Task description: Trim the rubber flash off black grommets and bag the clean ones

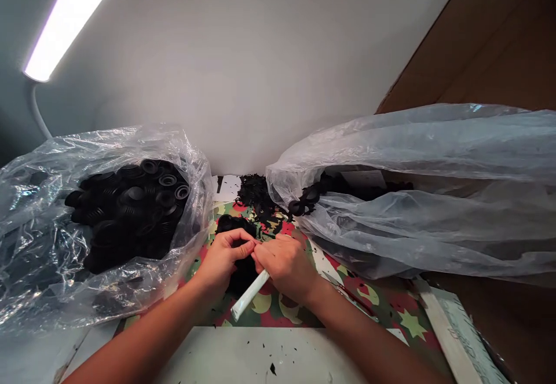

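My left hand (226, 256) and my right hand (284, 263) meet at their fingertips above the camouflage-patterned surface (260, 303). A pale, tape-like wrapped handle (251, 296) sticks out below my right hand, whose fingers are closed around it. The other end of that tool is mostly hidden by the fingers. Thumb and forefinger of my left hand are pinched together, and whatever lies between them is too small or covered to name. Black rubber-looking pieces (232, 223) lie just behind and beneath my left hand.
At left, a clear plastic bag (39, 245) holds many round ribbed black parts (134, 198). Another clear bag (434, 222), with black parts at its mouth (304, 198), lies right, by cardboard (490, 36). Black scraps (256, 193) are heaped behind my hands. Red-handled scissors (354, 297) lie right.
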Available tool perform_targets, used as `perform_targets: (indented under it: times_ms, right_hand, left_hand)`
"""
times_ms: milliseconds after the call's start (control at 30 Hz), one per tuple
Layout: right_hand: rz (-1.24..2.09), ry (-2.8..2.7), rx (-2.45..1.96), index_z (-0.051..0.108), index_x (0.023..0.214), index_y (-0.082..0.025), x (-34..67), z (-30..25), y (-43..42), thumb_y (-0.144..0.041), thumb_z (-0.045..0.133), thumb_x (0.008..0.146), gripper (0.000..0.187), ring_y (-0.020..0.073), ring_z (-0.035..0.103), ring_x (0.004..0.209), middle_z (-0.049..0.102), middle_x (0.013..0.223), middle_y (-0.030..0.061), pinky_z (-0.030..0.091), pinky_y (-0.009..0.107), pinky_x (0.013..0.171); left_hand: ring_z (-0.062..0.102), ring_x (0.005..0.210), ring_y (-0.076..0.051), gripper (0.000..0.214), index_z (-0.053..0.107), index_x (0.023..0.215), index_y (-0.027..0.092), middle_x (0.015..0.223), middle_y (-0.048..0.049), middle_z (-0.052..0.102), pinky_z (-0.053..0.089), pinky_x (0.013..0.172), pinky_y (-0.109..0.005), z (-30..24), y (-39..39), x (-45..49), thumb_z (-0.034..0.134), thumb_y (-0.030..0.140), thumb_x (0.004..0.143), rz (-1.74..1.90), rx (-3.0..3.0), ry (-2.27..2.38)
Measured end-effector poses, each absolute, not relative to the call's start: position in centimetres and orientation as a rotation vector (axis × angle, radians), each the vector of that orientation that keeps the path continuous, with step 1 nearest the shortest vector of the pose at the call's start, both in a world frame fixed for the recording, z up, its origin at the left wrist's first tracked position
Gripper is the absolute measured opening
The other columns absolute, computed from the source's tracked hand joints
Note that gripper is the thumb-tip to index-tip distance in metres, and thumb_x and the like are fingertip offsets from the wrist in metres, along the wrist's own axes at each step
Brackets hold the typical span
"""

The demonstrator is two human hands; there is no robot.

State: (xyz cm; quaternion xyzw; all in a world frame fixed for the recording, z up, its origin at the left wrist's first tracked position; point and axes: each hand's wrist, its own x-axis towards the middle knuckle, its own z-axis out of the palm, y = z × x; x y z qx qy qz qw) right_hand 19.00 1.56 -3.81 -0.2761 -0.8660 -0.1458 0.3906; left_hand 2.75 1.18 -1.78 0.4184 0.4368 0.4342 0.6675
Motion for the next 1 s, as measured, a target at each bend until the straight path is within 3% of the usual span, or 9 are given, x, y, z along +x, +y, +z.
perform_targets:
  times_ms: [233, 433, 567, 767, 1000]
  right_hand:
    - [-0.415, -2.251, -0.667, 0.051, 0.062, -0.02, 17.7, -4.4, 0.1, -0.006, 0.039, 0.096, 0.039, 0.0143, 0.038, 0.049, 0.049, 0.051, -0.0025, 0.024, 0.031, 0.058]
    - [-0.207, -2.198, -0.755, 0.05, 0.062, -0.021, 18.2, -5.1, 0.2, -0.009, 0.041, 0.093, 0.035, 0.0125, 0.037, 0.047, 0.049, 0.05, -0.004, 0.024, 0.03, 0.056]
    - [0.149, -2.071, -0.996, 0.046, 0.059, -0.021, 19.8, -4.9, 1.3, -0.015, 0.044, 0.095, 0.036, 0.0111, 0.038, 0.047, 0.047, 0.052, -0.0048, 0.026, 0.027, 0.055]
    - [0.482, -1.918, -1.078, 0.065, 0.089, -0.02, 20.2, -4.0, 0.9, -0.02, 0.048, 0.091, 0.017, 0.0161, 0.059, 0.073, 0.063, 0.082, 0.0031, 0.041, 0.025, 0.066]
    - [0.781, -1.71, -1.068, 0.055, 0.065, -0.02, 19.5, -3.5, 0.8, -0.042, 0.045, 0.099, 0.041, 0.0136, 0.05, 0.062, 0.052, 0.065, -0.0013, 0.037, 0.025, 0.058]
  left_hand:
    - [0.054, 0.054, -0.011, 0.035, 0.067, 0.056, 0.014, 0.059, -0.0008, 0.067, 0.041, 0.054, -0.022, -1.2, 2.0, 3.5, 0.094, 0.034, 0.047, 1.219, 0.697, 0.999]
    - [0.065, 0.077, -0.016, 0.047, 0.077, 0.078, 0.015, 0.079, -0.0041, 0.075, 0.051, 0.071, -0.023, -0.5, 3.3, 1.8, 0.095, 0.05, 0.051, 1.288, 0.754, 0.933]
    - [0.067, 0.08, -0.018, 0.052, 0.08, 0.087, 0.017, 0.088, -0.0065, 0.078, 0.052, 0.073, -0.025, -1.2, 2.7, 1.5, 0.097, 0.046, 0.048, 1.199, 0.876, 0.875]
    - [0.067, 0.083, -0.02, 0.041, 0.08, 0.089, 0.02, 0.088, -0.0054, 0.078, 0.052, 0.075, -0.027, -1.4, 2.3, 1.2, 0.096, 0.029, 0.053, 1.157, 1.108, 0.914]
    - [0.066, 0.094, -0.025, 0.028, 0.081, 0.088, 0.023, 0.093, -0.0048, 0.077, 0.049, 0.088, -0.034, -0.8, 1.9, 1.3, 0.087, 0.018, 0.061, 1.205, 1.404, 1.068]
